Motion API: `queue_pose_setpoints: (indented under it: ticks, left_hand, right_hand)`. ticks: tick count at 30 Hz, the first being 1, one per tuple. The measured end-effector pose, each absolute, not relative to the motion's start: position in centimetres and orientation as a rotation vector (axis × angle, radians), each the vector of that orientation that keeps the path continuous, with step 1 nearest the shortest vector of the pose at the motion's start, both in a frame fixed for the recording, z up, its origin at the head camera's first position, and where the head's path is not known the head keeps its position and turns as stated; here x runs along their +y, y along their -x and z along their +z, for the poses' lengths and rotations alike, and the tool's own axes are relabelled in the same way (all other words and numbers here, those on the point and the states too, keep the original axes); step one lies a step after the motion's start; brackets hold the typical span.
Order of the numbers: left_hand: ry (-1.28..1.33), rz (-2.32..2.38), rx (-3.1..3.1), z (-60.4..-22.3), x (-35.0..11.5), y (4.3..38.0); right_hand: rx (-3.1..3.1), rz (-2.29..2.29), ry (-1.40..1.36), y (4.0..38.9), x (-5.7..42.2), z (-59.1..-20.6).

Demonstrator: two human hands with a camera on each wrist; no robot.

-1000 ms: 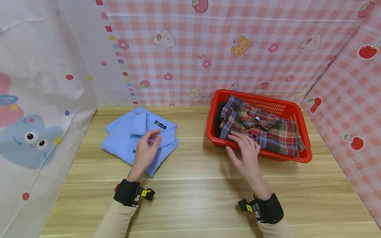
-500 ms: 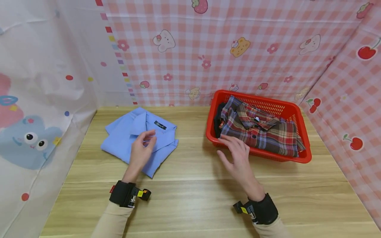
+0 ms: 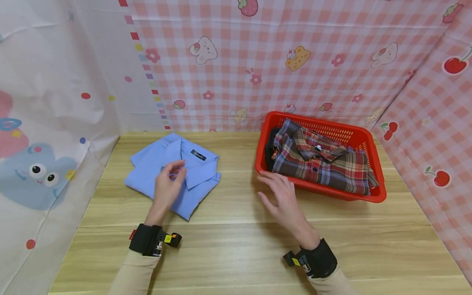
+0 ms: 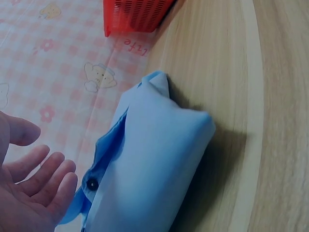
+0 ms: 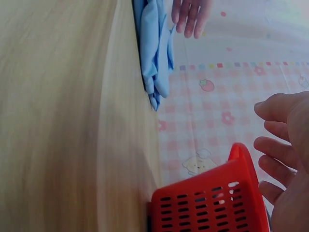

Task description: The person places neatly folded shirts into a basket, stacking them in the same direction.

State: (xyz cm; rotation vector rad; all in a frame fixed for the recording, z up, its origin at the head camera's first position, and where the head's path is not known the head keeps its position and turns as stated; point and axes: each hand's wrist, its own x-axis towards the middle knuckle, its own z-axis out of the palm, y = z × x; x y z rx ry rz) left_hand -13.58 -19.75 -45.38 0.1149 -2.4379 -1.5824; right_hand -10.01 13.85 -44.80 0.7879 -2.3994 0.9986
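Note:
A folded light-blue shirt (image 3: 200,174) lies on the table at the left, its collar and dark label facing up. Over its front part hovers my left hand (image 3: 167,186), fingers loosely bent and holding nothing. In the left wrist view that hand (image 4: 36,186) is beside the shirt (image 4: 149,159), apart from it. My right hand (image 3: 282,200) is at the near left corner of the red plastic basket (image 3: 377,192), fingers relaxed with nothing in them. A folded plaid shirt (image 3: 324,172) lies in the basket, over something black (image 3: 271,151) that is mostly hidden.
The wooden table (image 3: 228,254) carries both the shirt and the basket. Behind it hangs a pink checked cloth (image 3: 236,61), with a white printed cloth (image 3: 55,102) on the left side and more checked cloth (image 3: 439,143) on the right. Each wrist wears a black band (image 3: 321,260).
Both hands have drifted left and slightly toward me, the right one moving from over the basket's edge to its near left corner. Both shirts and the basket have stayed put.

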Motion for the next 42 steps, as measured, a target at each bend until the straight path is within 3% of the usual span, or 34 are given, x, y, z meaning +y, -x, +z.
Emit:
queue_pose_setpoints:
  ticks: [42]
  left_hand:
    - [-0.298,-1.526,-2.465,-45.7,-22.9,12.6]
  right_hand:
    - [-2.669,1.011,-0.891,9.5,10.4,-47.1]
